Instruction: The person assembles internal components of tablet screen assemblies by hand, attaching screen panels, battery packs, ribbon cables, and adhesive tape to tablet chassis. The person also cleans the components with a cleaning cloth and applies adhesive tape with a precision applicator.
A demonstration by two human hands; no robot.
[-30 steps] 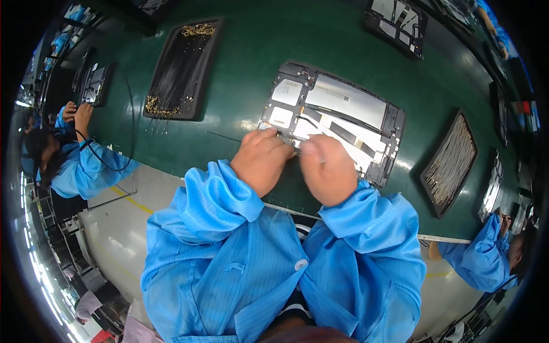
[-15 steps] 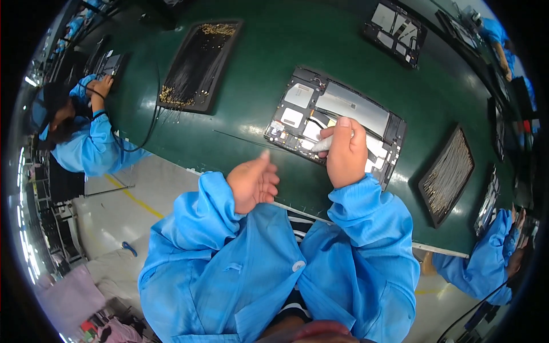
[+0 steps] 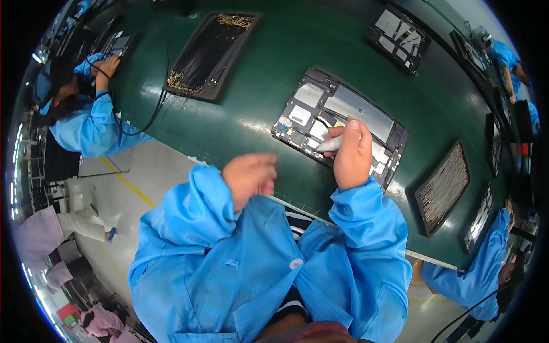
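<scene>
An opened tablet-like device [image 3: 366, 111] lies on the green table in front of me, showing a silver battery, white-labelled parts and circuit boards. Over its near edge, my right hand [image 3: 353, 157] is closed round a pale, pen-shaped tool [image 3: 337, 144]. The tool's tapered tip points at the small parts on the device's near left edge; whether it touches them I cannot tell. My left hand [image 3: 249, 178] hovers over the table's front edge, left of the device and apart from it. Motion smears its fingers, and nothing is plainly visible in them.
A black tray [image 3: 214, 57] of dark cables with gold-coloured ends lies back left. Another tray [image 3: 443, 188] holds pale cables at right. A second opened device [image 3: 397, 37] is at the back right. Co-workers in blue sit left [image 3: 94, 126] and right [image 3: 472, 271].
My left hand has shifted slightly and its fingers have drawn in. The thin dark wire that lay by its thumb no longer shows. My right hand stays over the device with the pen-shaped tool.
</scene>
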